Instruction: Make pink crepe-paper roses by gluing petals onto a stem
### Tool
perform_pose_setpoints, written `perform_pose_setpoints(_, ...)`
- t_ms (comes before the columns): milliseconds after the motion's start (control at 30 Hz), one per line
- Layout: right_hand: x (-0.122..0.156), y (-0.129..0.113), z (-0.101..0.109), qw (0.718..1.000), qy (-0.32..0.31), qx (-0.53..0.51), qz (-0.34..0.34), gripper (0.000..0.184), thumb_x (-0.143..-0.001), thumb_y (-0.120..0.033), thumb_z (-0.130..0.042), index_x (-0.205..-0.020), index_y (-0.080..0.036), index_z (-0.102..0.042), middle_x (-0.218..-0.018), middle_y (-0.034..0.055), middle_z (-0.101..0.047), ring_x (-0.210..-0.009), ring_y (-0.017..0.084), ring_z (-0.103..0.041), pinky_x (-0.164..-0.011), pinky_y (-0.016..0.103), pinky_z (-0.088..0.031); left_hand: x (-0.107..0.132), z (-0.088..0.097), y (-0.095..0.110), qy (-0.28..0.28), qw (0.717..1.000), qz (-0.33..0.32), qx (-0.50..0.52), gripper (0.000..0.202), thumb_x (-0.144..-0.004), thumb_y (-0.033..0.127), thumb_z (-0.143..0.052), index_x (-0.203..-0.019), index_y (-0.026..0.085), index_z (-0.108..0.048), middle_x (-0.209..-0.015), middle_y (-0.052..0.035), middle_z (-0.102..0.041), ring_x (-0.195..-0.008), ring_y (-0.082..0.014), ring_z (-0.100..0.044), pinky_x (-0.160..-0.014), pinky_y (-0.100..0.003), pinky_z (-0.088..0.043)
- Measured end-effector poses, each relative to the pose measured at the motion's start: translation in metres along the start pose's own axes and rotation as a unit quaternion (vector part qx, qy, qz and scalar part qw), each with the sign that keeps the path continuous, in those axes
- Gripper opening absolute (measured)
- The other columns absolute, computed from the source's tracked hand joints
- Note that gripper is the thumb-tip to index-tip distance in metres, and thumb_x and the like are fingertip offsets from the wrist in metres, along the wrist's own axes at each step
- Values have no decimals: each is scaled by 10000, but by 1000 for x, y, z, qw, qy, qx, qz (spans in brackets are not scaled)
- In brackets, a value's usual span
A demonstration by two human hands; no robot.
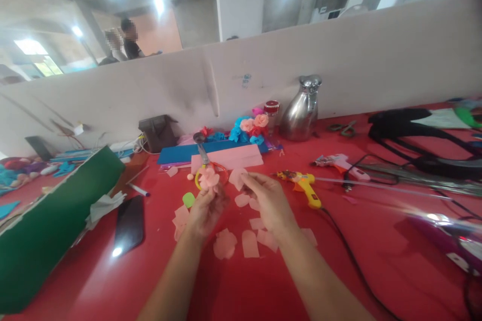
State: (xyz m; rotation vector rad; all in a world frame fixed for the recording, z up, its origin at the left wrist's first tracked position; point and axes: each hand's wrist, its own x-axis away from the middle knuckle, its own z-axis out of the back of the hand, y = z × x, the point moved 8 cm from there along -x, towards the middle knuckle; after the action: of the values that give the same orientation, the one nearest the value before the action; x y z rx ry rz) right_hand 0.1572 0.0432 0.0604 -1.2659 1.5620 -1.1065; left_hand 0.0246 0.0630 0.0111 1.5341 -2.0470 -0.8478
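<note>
My left hand [205, 208] is closed round the base of a small pink paper flower [208, 178], held up above the red table [339, 261]. My right hand [265, 200] pinches a pink paper petal [238, 178] just to the flower's right. Several loose pink petals [250, 243] lie on the table under and between my hands. A small green piece [189, 199] lies left of my left hand. Orange-handled scissors [205, 160] rest just behind the flower.
A yellow glue gun [305, 186] with a black cord lies right of my hands, a white one [341, 163] beyond. Pink and blue paper sheets [226, 155], finished paper flowers [250, 128] and a metal jug [301, 110] stand by the partition. A green roll [56, 220] and a phone [130, 223] lie left.
</note>
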Motion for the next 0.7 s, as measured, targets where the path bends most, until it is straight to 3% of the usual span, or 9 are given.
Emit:
perform_pose_setpoints(233,0,17,-1,999,17,-28,-41,257,-664,-431,-666,-633,-176,-669,-623,19,-616,-575,119,-521,-558,253,-403,-1,-1,-7,-36,997,30,60,228,-705,272,-655,-604,160,-484,-619,44,-316,-463,-37,-212,-487,-203,-300)
perform_pose_setpoints(433,4,19,-8,997,12,-41,-69,238,-665,-407,-676,-700,-173,-691,-622,23,-629,-589,125,-545,-542,241,-396,1,1,-18,-56,996,67,19,286,-689,339,-649,-543,149,-493,-661,24,-449,-417,-8,-173,-497,-225,-327)
perform_pose_setpoints(567,5,11,-13,998,-13,-41,-48,233,-684,-390,-665,-633,-163,-679,-570,13,-616,-538,104,-504,-517,230,-372,2,5,-19,-64,994,83,-5,312,-601,355,-701,-506,146,-490,-643,20,-490,-387,6,-171,-469,-226,-311)
perform_pose_setpoints(700,9,8,-21,997,-43,-54,-36,274,-710,-397,-634,-588,-153,-661,-526,9,-598,-504,95,-475,-517,236,-363,5,2,-21,-84,991,102,-22,403,-493,371,-749,-419,136,-430,-509,29,-422,-390,-11,-214,-414,-200,-245)
